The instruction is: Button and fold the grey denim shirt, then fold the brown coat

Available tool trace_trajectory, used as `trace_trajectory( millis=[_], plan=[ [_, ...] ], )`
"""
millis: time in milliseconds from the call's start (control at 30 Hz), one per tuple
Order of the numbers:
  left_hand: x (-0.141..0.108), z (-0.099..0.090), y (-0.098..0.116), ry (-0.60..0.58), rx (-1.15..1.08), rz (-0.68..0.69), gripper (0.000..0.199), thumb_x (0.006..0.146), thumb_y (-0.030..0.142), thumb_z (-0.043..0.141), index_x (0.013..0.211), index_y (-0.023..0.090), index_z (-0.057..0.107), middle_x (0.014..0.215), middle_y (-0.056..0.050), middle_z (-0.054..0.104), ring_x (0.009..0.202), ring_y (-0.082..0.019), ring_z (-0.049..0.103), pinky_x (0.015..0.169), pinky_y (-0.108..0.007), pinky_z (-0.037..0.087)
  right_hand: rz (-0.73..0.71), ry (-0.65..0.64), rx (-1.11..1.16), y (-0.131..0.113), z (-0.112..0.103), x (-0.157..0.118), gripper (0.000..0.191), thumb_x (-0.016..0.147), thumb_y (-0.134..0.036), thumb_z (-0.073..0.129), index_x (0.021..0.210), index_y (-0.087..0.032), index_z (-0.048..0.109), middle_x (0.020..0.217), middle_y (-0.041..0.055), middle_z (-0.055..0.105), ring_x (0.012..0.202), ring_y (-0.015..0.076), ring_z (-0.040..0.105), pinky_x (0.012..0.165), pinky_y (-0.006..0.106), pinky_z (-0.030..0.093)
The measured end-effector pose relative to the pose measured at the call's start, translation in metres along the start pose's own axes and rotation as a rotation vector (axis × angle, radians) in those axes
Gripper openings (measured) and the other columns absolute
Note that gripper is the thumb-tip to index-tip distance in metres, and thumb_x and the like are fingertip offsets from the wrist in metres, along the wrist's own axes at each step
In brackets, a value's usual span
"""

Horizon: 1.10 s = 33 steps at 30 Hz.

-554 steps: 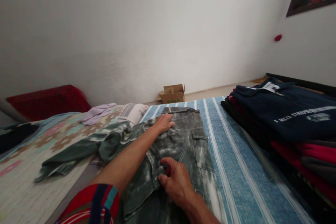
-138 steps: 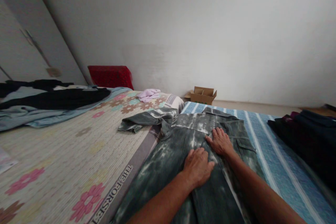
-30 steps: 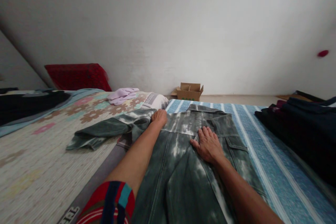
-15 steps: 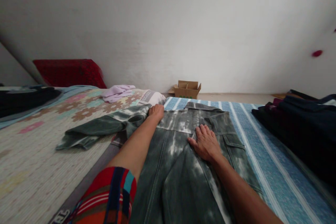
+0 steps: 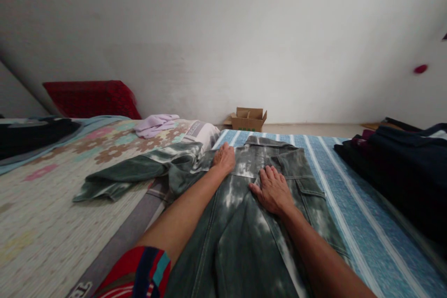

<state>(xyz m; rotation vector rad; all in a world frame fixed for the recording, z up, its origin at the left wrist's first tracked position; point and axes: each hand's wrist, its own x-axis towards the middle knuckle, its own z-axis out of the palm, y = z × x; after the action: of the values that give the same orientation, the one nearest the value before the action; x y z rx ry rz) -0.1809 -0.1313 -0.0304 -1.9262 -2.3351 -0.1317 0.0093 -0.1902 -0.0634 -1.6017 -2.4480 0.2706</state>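
A green-grey tie-dye denim jacket [image 5: 240,223] is spread out in front of me, its collar at the far end. One sleeve [image 5: 129,172] stretches left over the bedding; the other arm of the garment lies folded in over the body. My left hand [image 5: 224,159] is closed on the cloth near the upper left of the jacket, fingers curled and their tips hidden. Flat on the upper right part rests my right hand [image 5: 273,190], fingers stretched out and pressing the fabric.
Beneath the jacket is a blue striped sheet [image 5: 349,186], with floral bedding [image 5: 91,163] to the left. Dark folded clothes [image 5: 394,167] are stacked at right. A lilac cloth [image 5: 155,125], a cardboard box [image 5: 248,120] and a red covered object [image 5: 92,98] sit toward the wall.
My left hand has moved right, from the shoulder by the sleeve toward the middle of the jacket's upper part. My right hand has stayed in place.
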Motion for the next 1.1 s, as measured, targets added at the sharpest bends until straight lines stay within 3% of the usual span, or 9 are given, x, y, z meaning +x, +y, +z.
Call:
trace_trajectory(
  millis=[100, 233, 467, 633, 900, 1100],
  plan=[
    [-0.004, 0.012, 0.007, -0.087, -0.06, 0.101, 0.041, 0.094, 0.037, 0.034, 0.13, 0.022, 0.049, 0.147, -0.009, 0.037, 0.134, -0.025, 0.033, 0.108, -0.042, 0.029, -0.002, 0.004, -0.007, 0.0, 0.001, 0.0, 0.074, 0.091, -0.061, 0.024, 0.143, -0.01, 0.035, 0.152, 0.0149, 0.026, 0.141, 0.0302, 0.014, 0.11, 0.043, 0.014],
    [0.002, 0.019, -0.002, -0.206, -0.094, 0.126, 0.056, 0.093, 0.051, 0.029, 0.14, 0.023, 0.037, 0.153, -0.009, 0.024, 0.141, -0.029, 0.019, 0.109, -0.056, 0.019, -0.002, 0.001, -0.006, 0.001, 0.002, 0.0, 0.074, 0.091, -0.061, 0.024, 0.143, -0.01, 0.033, 0.152, 0.0144, 0.025, 0.141, 0.0299, 0.014, 0.11, 0.042, 0.014],
    [-0.019, 0.009, -0.015, -0.226, -0.072, 0.111, 0.06, 0.093, 0.049, 0.025, 0.141, 0.014, 0.034, 0.154, -0.015, 0.02, 0.142, -0.026, 0.015, 0.112, -0.05, 0.013, -0.011, -0.013, 0.005, -0.001, 0.0, -0.001, 0.075, 0.091, -0.06, 0.023, 0.143, -0.008, 0.034, 0.152, 0.0161, 0.025, 0.141, 0.0309, 0.013, 0.109, 0.043, 0.014],
    [-0.037, 0.008, -0.021, -0.276, -0.07, 0.067, 0.065, 0.092, 0.055, 0.022, 0.144, 0.017, 0.029, 0.154, -0.013, 0.018, 0.143, -0.026, 0.013, 0.111, -0.051, 0.015, -0.012, 0.004, -0.005, -0.002, 0.001, -0.002, 0.074, 0.091, -0.059, 0.024, 0.143, -0.007, 0.034, 0.152, 0.0162, 0.026, 0.14, 0.0314, 0.015, 0.109, 0.043, 0.015],
    [-0.031, 0.008, -0.021, -0.23, -0.047, 0.032, 0.066, 0.092, 0.054, 0.021, 0.143, 0.014, 0.031, 0.154, -0.016, 0.018, 0.142, -0.028, 0.013, 0.11, -0.053, 0.016, -0.004, -0.008, 0.0, -0.003, -0.002, -0.002, 0.074, 0.091, -0.059, 0.025, 0.143, -0.007, 0.034, 0.152, 0.0163, 0.026, 0.14, 0.0313, 0.016, 0.109, 0.044, 0.015],
    [-0.015, 0.013, -0.014, -0.234, -0.073, 0.17, 0.061, 0.093, 0.05, 0.024, 0.145, 0.018, 0.026, 0.156, -0.009, 0.011, 0.143, -0.023, 0.008, 0.113, -0.047, 0.012, -0.001, -0.022, 0.006, -0.003, -0.001, -0.001, 0.074, 0.091, -0.059, 0.024, 0.144, -0.007, 0.033, 0.152, 0.0163, 0.024, 0.141, 0.0306, 0.014, 0.109, 0.043, 0.014]
  ],
)
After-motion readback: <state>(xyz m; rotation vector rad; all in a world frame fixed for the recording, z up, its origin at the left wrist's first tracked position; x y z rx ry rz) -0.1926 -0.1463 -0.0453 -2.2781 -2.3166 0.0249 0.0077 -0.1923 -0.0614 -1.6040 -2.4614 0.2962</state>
